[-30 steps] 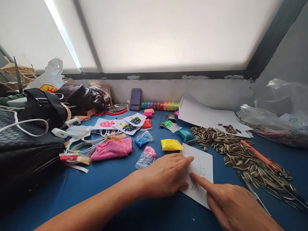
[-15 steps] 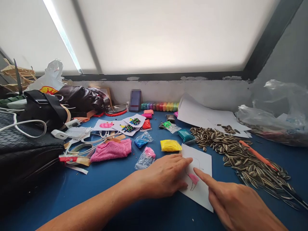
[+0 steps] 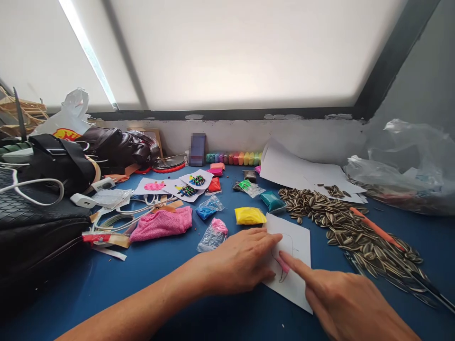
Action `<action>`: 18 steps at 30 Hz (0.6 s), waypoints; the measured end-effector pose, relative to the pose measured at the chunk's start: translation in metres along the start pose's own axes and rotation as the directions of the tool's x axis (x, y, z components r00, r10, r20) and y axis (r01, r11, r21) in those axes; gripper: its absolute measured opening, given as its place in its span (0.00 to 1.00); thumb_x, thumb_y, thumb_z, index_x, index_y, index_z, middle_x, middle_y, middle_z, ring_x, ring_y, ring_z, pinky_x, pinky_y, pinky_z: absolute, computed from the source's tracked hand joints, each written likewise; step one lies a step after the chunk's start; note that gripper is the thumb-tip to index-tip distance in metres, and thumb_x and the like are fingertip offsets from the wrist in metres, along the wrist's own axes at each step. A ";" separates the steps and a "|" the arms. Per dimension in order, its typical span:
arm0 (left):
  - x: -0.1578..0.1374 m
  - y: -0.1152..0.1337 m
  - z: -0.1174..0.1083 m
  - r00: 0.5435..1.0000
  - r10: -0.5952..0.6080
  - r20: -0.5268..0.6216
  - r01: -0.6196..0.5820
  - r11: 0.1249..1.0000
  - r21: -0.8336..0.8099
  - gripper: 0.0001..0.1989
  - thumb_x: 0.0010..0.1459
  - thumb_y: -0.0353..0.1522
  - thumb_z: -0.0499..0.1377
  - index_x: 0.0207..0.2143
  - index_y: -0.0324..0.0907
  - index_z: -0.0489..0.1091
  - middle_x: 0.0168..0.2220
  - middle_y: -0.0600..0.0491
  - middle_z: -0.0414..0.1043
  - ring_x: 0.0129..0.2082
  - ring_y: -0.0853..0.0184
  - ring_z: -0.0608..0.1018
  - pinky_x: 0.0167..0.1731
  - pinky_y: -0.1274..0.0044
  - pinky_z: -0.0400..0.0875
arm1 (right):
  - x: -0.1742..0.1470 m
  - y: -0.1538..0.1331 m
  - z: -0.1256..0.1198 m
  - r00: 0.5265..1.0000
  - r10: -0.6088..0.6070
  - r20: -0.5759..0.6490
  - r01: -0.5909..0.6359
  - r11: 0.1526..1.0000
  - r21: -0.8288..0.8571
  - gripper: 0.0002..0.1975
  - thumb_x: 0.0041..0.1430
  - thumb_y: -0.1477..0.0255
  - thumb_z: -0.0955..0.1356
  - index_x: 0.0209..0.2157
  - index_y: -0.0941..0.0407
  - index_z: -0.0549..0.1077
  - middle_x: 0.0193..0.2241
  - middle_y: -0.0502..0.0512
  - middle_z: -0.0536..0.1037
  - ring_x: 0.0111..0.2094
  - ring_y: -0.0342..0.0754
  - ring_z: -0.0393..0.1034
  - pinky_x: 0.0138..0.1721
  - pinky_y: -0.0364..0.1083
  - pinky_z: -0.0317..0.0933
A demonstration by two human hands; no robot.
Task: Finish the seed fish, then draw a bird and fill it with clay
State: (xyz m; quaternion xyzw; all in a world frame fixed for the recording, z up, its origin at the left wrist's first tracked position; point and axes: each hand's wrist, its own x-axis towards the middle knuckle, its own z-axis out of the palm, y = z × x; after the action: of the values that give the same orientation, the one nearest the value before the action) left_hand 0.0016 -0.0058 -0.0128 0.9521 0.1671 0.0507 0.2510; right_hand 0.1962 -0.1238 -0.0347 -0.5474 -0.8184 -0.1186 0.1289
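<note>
A white sheet of paper (image 3: 300, 237) with a thin pencil outline lies at a slant on the blue table. Inside the outline sits a small patch of pink clay (image 3: 285, 267), flattened on the paper. My left hand (image 3: 243, 259) rests on the sheet's left side, fingers stretched out flat and holding nothing. From the right, my right hand (image 3: 337, 291) points its straight index finger, whose tip touches the upper part of the pink clay. Its other fingers are folded under and partly hidden. Just beyond the sheet is a yellow clay packet (image 3: 250, 216).
Sunflower seeds (image 3: 330, 213) are heaped on the right, with an orange stick (image 3: 377, 229) across them. Clay packets, such as the teal one (image 3: 272, 201), lie beyond my hands. To the left are a pink cloth (image 3: 161, 223), white cables and a black bag (image 3: 39, 232).
My right index fingertip has moved left and slightly down, from just above the pink clay onto its upper edge. My left hand stays in place on the paper.
</note>
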 end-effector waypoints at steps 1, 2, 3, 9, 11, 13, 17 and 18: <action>0.000 -0.001 0.001 1.000 0.004 -0.004 -0.004 1.000 0.002 0.33 0.59 0.31 0.62 0.64 0.30 0.56 0.62 0.37 0.63 0.63 0.54 0.65 0.63 0.68 0.58 | 0.000 0.002 -0.002 1.000 0.017 0.000 -0.017 1.000 0.007 0.28 0.56 0.81 0.58 0.56 0.55 0.72 0.15 0.46 0.77 0.12 0.45 0.71 0.14 0.41 0.53; 0.000 -0.001 0.001 1.000 0.004 -0.006 -0.004 1.000 0.004 0.33 0.59 0.31 0.62 0.64 0.31 0.56 0.61 0.37 0.63 0.63 0.54 0.65 0.62 0.67 0.59 | -0.001 0.004 -0.003 0.999 0.030 0.022 -0.030 0.999 0.013 0.27 0.57 0.81 0.58 0.56 0.54 0.72 0.15 0.46 0.77 0.13 0.45 0.72 0.14 0.41 0.53; 0.000 -0.002 0.001 1.000 0.002 -0.009 -0.002 1.000 0.005 0.33 0.59 0.31 0.62 0.64 0.31 0.57 0.61 0.37 0.63 0.63 0.54 0.65 0.62 0.67 0.59 | -0.002 0.006 -0.004 0.998 0.047 0.042 -0.047 0.999 0.006 0.27 0.58 0.80 0.58 0.56 0.53 0.72 0.15 0.47 0.77 0.13 0.45 0.72 0.14 0.41 0.53; 0.001 -0.002 0.000 0.998 0.059 -0.026 -0.059 0.998 -0.009 0.20 0.60 0.30 0.61 0.54 0.36 0.69 0.61 0.42 0.65 0.61 0.56 0.67 0.61 0.68 0.60 | -0.011 0.008 0.005 0.986 0.094 0.140 -0.100 0.994 0.040 0.27 0.58 0.79 0.60 0.57 0.48 0.71 0.17 0.49 0.79 0.15 0.46 0.73 0.16 0.40 0.55; 0.001 -0.002 -0.001 0.997 0.067 -0.025 -0.067 0.998 -0.006 0.18 0.59 0.29 0.62 0.53 0.35 0.71 0.61 0.42 0.65 0.61 0.56 0.67 0.61 0.69 0.61 | -0.012 0.006 0.008 0.985 0.091 0.149 -0.098 0.994 0.042 0.28 0.58 0.79 0.60 0.58 0.47 0.71 0.18 0.49 0.79 0.15 0.46 0.73 0.16 0.40 0.56; 0.001 -0.002 -0.001 0.997 0.071 -0.029 -0.071 0.997 -0.003 0.18 0.59 0.28 0.62 0.53 0.35 0.71 0.61 0.42 0.65 0.61 0.55 0.68 0.61 0.69 0.61 | -0.011 0.005 0.008 0.986 0.069 0.152 -0.074 0.997 0.028 0.28 0.57 0.80 0.60 0.58 0.48 0.71 0.18 0.49 0.79 0.15 0.46 0.73 0.17 0.40 0.56; 0.000 -0.003 -0.001 0.997 0.076 -0.029 -0.076 0.997 -0.001 0.18 0.59 0.28 0.62 0.52 0.35 0.71 0.61 0.41 0.64 0.61 0.55 0.67 0.61 0.69 0.61 | -0.007 0.004 0.006 0.996 0.014 0.088 -0.011 0.999 -0.033 0.29 0.56 0.82 0.59 0.57 0.52 0.72 0.16 0.48 0.77 0.13 0.46 0.71 0.15 0.41 0.53; 0.000 -0.003 -0.001 0.997 0.077 -0.029 -0.077 0.997 -0.002 0.18 0.59 0.28 0.62 0.52 0.35 0.71 0.61 0.41 0.64 0.61 0.55 0.67 0.61 0.69 0.61 | -0.006 0.004 0.005 0.998 -0.001 0.057 0.003 0.999 -0.052 0.29 0.55 0.82 0.58 0.56 0.53 0.72 0.15 0.47 0.76 0.12 0.45 0.70 0.14 0.42 0.51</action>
State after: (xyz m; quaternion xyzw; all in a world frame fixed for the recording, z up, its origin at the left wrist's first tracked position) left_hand 0.0005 -0.0028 -0.0130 0.9567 0.1339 0.0744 0.2477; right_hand 0.2022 -0.1261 -0.0410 -0.5529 -0.8188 -0.1246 0.0912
